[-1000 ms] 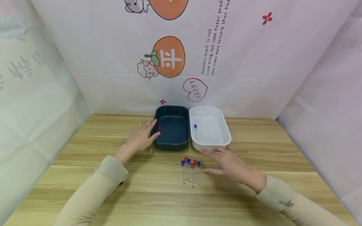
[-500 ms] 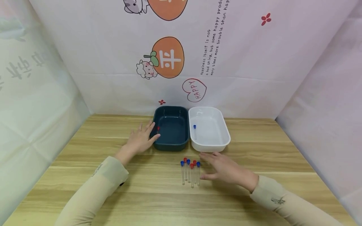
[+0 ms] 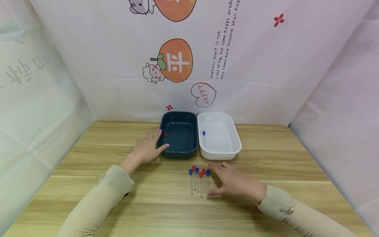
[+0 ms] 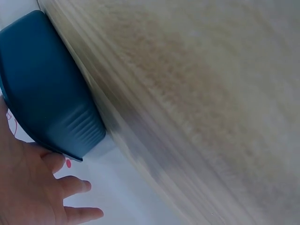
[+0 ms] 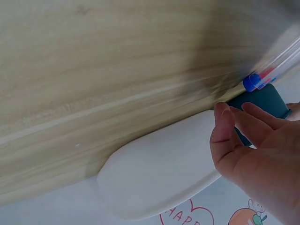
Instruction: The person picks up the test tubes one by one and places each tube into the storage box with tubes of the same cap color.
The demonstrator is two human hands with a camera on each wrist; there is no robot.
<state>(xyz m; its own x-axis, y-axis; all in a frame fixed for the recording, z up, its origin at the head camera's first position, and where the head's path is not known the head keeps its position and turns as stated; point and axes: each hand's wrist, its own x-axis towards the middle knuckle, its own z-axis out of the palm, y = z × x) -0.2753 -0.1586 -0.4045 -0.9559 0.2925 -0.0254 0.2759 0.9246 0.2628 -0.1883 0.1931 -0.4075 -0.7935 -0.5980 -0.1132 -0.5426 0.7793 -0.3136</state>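
My left hand (image 3: 145, 149) rests at the left rim of a dark blue-green tray (image 3: 179, 154), fingers spread and thumb over the edge. In the left wrist view that hand (image 4: 28, 187) lies along the rim. A red-capped tube (image 3: 165, 135) lies inside this tray. My right hand (image 3: 234, 179) is beside several clear test tubes on the table, thumb and fingers apart. Closest to its thumb is a blue-capped test tube (image 3: 208, 173); a red-capped test tube (image 3: 201, 174) lies left of it. In the right wrist view, the caps (image 5: 251, 82) show beyond the fingers.
A white tray (image 3: 220, 155) stands against the dark one's right side, with a blue-capped tube (image 3: 204, 133) in it. Both trays are near the back of the wooden table (image 3: 148, 204). A printed cloth (image 3: 251, 98) hangs behind, with more cloth on both sides.
My right hand has moved left and toward me, from near the white tray's front to the right side of the tubes. My left hand stays at the dark tray's rim.
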